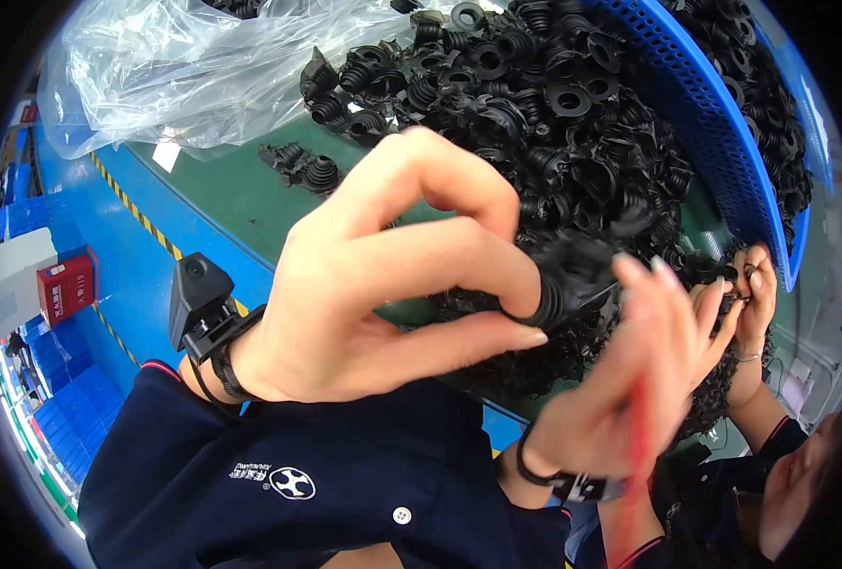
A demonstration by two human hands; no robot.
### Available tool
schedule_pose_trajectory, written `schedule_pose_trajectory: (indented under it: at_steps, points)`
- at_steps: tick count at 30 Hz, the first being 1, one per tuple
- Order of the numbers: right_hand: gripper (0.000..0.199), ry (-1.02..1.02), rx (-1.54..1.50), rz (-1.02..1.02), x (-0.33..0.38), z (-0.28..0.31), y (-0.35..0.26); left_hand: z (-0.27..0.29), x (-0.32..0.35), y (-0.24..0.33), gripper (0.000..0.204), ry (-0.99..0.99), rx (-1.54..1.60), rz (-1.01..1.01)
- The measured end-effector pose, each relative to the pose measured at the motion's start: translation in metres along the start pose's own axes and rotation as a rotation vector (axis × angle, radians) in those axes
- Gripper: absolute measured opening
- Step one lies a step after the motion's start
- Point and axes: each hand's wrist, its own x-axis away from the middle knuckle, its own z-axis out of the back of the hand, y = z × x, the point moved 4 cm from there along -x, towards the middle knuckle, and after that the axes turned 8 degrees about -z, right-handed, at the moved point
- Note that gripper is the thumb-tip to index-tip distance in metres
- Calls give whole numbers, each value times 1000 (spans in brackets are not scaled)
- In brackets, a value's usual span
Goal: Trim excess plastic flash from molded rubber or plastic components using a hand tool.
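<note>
Black ribbed rubber boot [573,280] sits raised above the table, pinched between the thumb and forefinger of the left hand [383,284], whose grip is pressed together on it. The right hand [629,379] comes up from below with its fingers spread and blurred, the fingertips just touching the boot; a thin red tool [641,427] lies along its palm. Behind both hands a big heap of the same black rubber boots [535,104] covers the green table [240,199] toward its far edge. A blue perforated plastic basket [715,123] stands tilted at the far right corner, filled with more boots. At the far left edge lies a crumpled clear plastic bag [184,66], with a small white label [166,155] just below it on the table. Beyond the left edge, down on the floor, stands a red box [65,284]. At the right edge another person's hands [743,284] hold a boot.
</note>
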Motion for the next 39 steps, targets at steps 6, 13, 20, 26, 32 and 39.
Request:
schedule_pose_trajectory:
  at_steps: [6,13,20,26,32,39]
  points:
    - [22,104,-1344,-357,17,-27,15,2,4,-12,26,87,185,118]
    - [19,-168,-1277,-372,16,-25,15,8,10,-26,26,474,907,491]
    - [30,45,-1298,-480,29,-20,34,-11,7,-15,32,346,1307,707]
    - [16,-215,-1471,-339,20,-26,19,-11,10,-23,28,313,1135,683]
    - [24,-78,-1250,-435,5,-24,11,-5,7,-22,20,332,821,528]
    - [24,-138,-1221,-290,3,-29,-2,-1,12,-22,9,331,774,475]
